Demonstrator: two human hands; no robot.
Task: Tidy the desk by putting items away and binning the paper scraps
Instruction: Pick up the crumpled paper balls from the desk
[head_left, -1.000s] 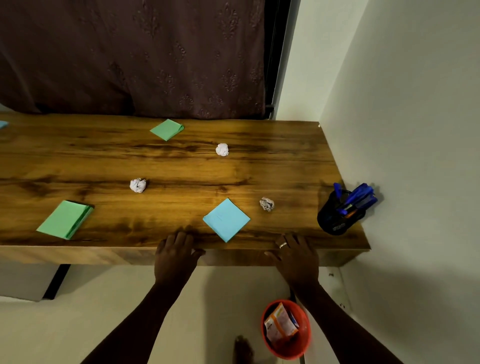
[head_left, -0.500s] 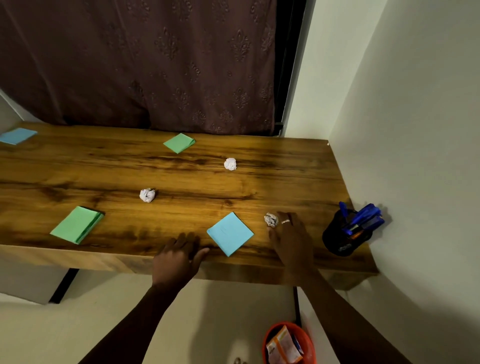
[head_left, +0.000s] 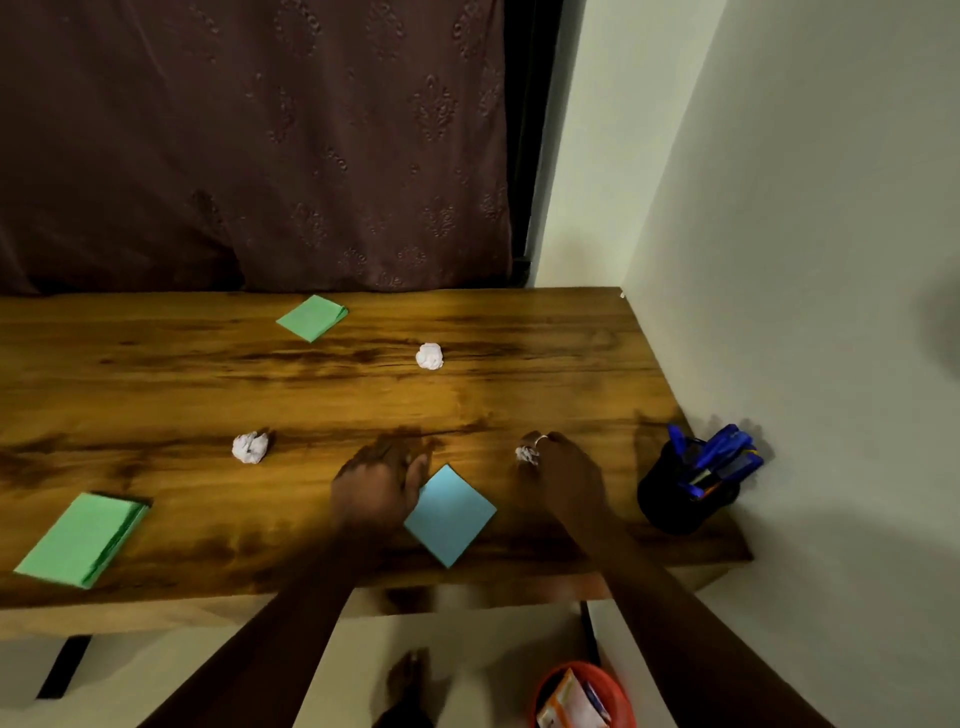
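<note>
Three crumpled white paper balls lie on the wooden desk (head_left: 545, 379): one at the back (head_left: 429, 356), one at the left middle (head_left: 250, 447), and one (head_left: 527, 454) under the fingers of my right hand (head_left: 563, 475), which curls around it. My left hand (head_left: 378, 480) is blurred, fingers apart, over the desk at the left corner of a light blue note pad (head_left: 450, 514). Green pads lie at the front left (head_left: 83, 540) and at the back (head_left: 312, 317).
A black pen holder (head_left: 680, 493) full of blue pens stands at the desk's right end against the wall. An orange bin (head_left: 582, 696) with packets in it sits on the floor below the right side. A dark curtain hangs behind the desk.
My right hand went from the desk's front edge forward to the nearest paper ball and closed around it. My left hand moved forward from the edge to beside the blue pad.
</note>
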